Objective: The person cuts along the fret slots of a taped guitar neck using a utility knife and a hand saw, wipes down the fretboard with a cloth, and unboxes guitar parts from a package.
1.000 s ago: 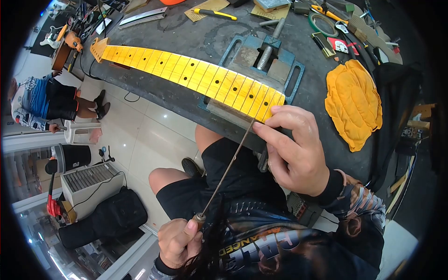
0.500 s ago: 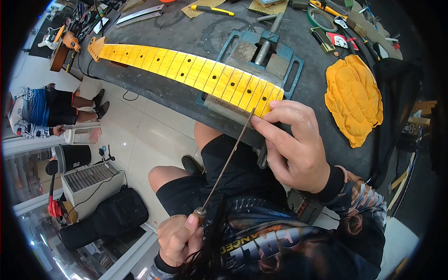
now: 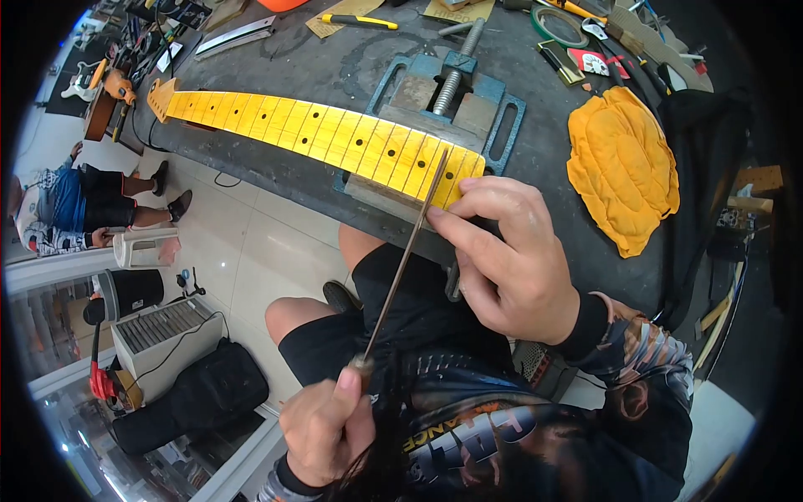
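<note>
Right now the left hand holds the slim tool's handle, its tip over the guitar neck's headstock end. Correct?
Wrong end: in the head view, the slim tool has its tip over the wide end of the guitar neck, opposite the headstock. The left hand does hold the tool's handle.

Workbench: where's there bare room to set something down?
Between the yellow cutter and guitar neck, left of the vise; a narrower patch lies between the vise and orange cloth. It's crowded around the green tape.
</note>
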A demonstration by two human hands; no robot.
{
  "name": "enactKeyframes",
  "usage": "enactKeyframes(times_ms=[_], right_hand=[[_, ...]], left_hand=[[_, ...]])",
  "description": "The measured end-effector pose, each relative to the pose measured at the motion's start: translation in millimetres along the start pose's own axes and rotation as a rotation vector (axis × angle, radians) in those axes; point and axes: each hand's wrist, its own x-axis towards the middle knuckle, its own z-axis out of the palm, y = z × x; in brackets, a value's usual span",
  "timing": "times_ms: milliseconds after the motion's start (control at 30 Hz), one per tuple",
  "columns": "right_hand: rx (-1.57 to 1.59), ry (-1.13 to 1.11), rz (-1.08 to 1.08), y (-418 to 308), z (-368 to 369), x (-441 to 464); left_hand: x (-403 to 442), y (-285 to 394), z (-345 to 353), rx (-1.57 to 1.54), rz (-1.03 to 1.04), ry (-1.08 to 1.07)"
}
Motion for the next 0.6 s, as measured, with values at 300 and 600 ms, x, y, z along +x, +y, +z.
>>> enactKeyframes(times_ms=[300,600], right_hand=[[0.023,0.016,0.001,0,2,-2],[0.013,0.042,0.018,-3,5,-3]], left_hand=[[-10,-7,4,-0.011,-0.012,0.015],[10,-9,15,0.04,0.033,0.036]])
